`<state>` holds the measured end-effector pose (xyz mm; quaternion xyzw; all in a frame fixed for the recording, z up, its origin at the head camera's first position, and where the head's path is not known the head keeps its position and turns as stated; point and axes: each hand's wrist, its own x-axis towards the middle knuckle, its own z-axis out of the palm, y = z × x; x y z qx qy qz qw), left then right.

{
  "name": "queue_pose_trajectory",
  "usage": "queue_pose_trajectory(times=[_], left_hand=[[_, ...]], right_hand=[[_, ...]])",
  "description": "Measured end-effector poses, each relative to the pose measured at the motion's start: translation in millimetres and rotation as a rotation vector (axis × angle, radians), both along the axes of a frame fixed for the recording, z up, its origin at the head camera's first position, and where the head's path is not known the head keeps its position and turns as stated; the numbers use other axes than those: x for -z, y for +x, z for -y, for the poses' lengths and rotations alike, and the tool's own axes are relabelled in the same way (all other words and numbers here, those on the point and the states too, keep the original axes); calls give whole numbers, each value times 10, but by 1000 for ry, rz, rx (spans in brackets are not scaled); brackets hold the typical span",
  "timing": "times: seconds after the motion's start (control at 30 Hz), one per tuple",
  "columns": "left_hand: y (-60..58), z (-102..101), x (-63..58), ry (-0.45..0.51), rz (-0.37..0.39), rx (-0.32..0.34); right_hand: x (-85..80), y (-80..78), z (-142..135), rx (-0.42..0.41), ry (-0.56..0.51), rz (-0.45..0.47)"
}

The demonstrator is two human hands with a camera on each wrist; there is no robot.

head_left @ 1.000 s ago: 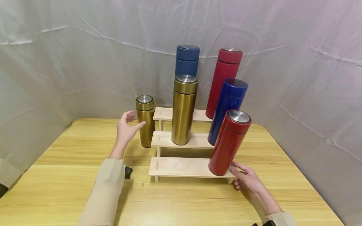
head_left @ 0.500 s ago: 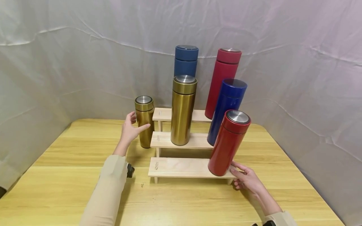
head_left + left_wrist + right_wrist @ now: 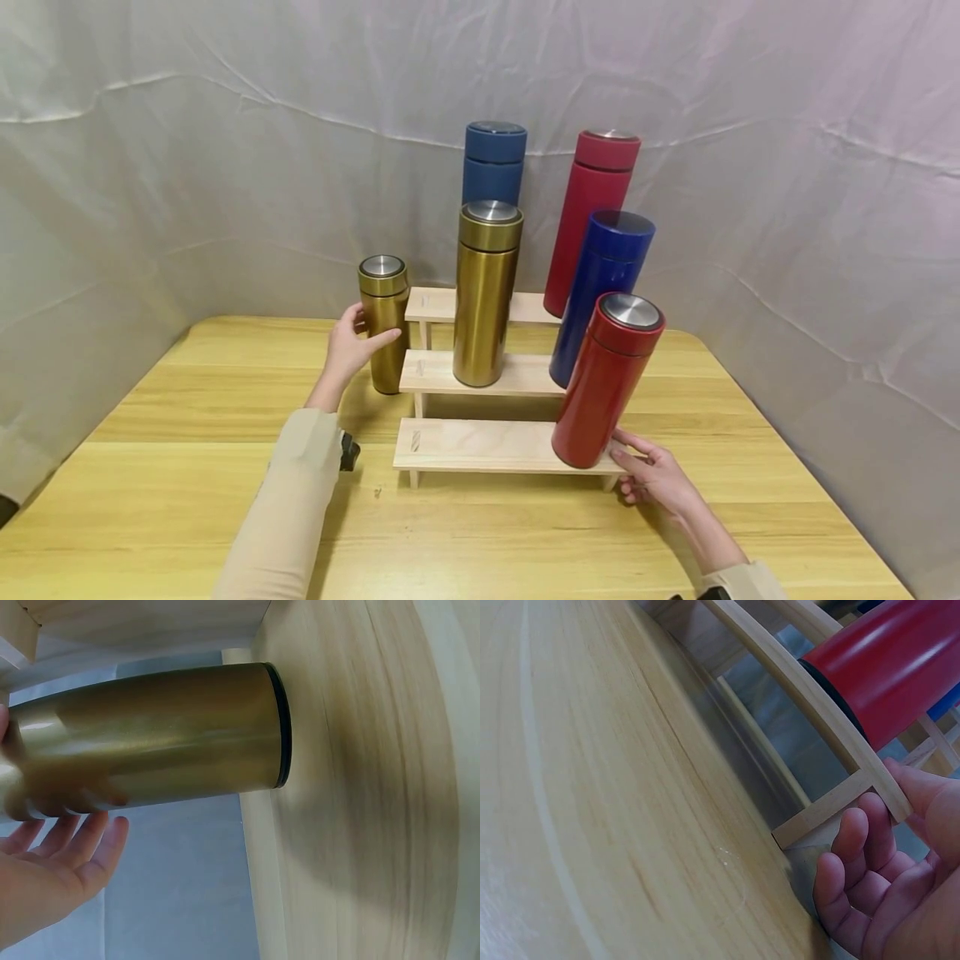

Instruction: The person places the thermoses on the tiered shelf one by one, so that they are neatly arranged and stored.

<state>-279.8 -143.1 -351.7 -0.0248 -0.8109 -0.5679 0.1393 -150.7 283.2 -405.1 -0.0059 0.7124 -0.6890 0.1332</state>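
On the table left of the stepped wooden display stand stands a short gold thermos with a silver lid top. My left hand is around it, thumb across its front and fingers on its far left side. Fingertips touch the thermos body in the left wrist view, where the thumb is mostly cut off. At the stand's lowest tier my right hand pinches the right end of the board, thumb above and a finger below. A red thermos stands on that board beside the thumb.
A tall gold thermos and a glossy blue thermos occupy the middle tier. Behind them on the top tier are a matte blue thermos and a dark pink one. Grey cloth hangs around the wooden table.
My left hand has moved right onto the short gold thermos and closed its fingers and thumb about it. The right hand keeps its place on the stand.
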Motion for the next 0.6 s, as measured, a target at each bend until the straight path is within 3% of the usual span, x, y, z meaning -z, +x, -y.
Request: queue_pose_trajectory(times=[0.6], left_hand=[[55,-19,0,63,-44,-58]], right_hand=[[9,-5,-3,14,24,2]])
